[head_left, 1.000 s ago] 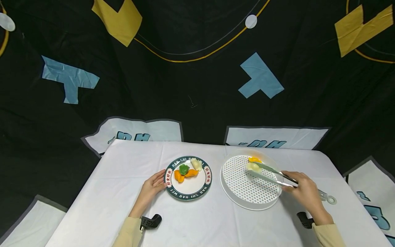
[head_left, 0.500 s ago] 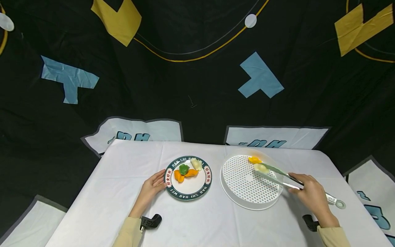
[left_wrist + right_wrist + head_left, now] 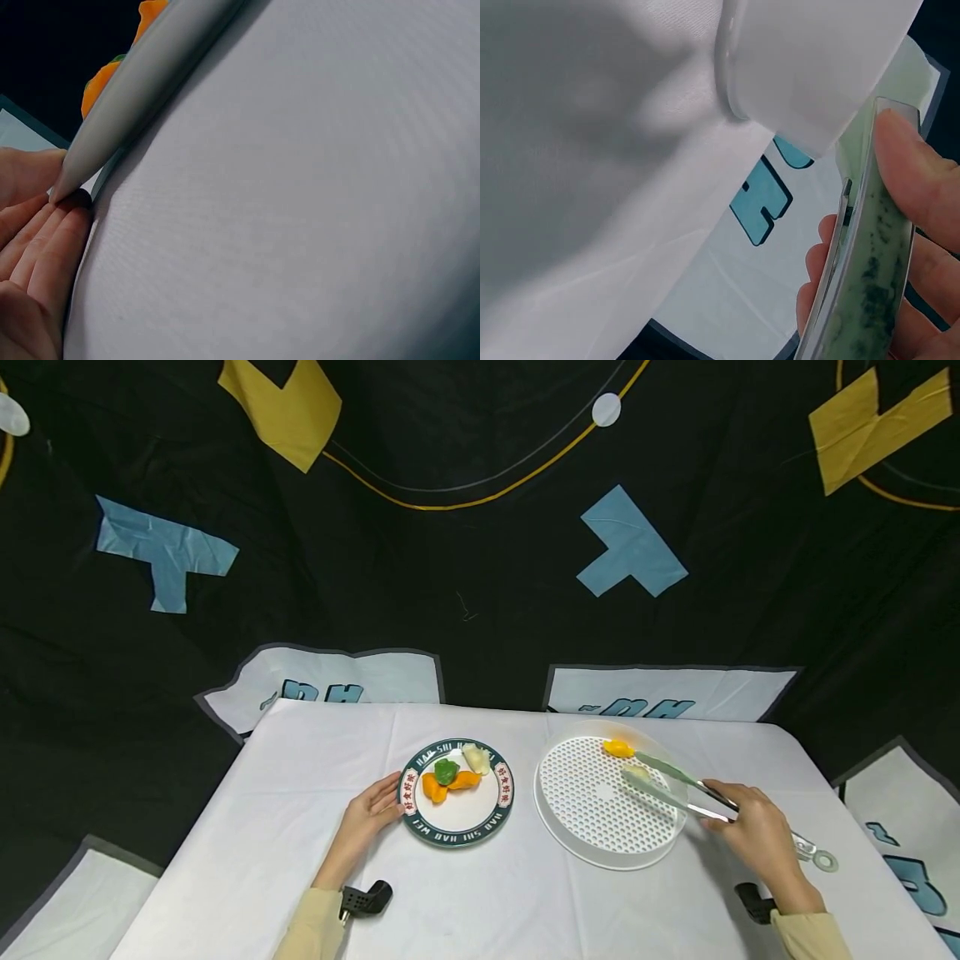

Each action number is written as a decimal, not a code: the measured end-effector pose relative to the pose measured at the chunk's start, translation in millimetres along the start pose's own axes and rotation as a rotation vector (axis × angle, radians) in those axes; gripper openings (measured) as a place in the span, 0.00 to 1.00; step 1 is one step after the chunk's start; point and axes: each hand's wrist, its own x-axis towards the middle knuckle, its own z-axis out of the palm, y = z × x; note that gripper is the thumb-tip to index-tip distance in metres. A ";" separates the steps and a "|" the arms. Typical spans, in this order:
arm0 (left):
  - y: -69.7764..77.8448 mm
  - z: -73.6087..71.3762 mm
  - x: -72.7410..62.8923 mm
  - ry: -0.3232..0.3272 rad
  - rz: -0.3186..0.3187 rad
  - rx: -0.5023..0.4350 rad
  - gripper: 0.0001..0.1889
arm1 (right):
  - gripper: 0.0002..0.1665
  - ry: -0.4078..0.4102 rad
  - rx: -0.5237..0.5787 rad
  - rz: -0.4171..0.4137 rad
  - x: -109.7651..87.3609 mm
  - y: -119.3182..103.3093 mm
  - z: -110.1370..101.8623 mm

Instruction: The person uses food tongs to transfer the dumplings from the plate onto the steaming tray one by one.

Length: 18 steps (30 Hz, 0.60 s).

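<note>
In the head view my left hand pinches the left rim of a round plate with a green patterned border. Its thumb lies on top and its fingers underneath in the left wrist view. The plate bears a green piece, orange pieces and a pale piece, perhaps vegetables. My right hand grips green-and-metal tongs over a round white perforated tray. Between the tong tips is a pale yellow piece, partly hidden by the lower arm. A yellow piece lies at the tray's back.
A white cloth covers the table under the plate and tray. Behind it hangs a black backdrop with blue and yellow shapes. The tray's raised side stands close to my right hand in the right wrist view.
My right hand and the tongs have moved right, the pale yellow piece shifting with the tips. Less of that piece shows now. My left hand and the plate have stayed in place.
</note>
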 end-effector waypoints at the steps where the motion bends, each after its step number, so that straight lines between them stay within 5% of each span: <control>1: 0.1 -0.1 -0.4 -0.005 0.004 -0.007 0.31 | 0.34 -0.004 0.005 0.001 -0.1 -0.9 -0.2; 8: 0.4 0.0 -0.5 -0.018 0.004 -0.017 0.31 | 0.35 -0.050 0.031 0.015 2.5 -17.6 0.5; 18: -1.0 -0.4 -0.1 -0.014 0.000 -0.011 0.31 | 0.35 -0.078 0.071 -0.078 9.9 -55.1 18.8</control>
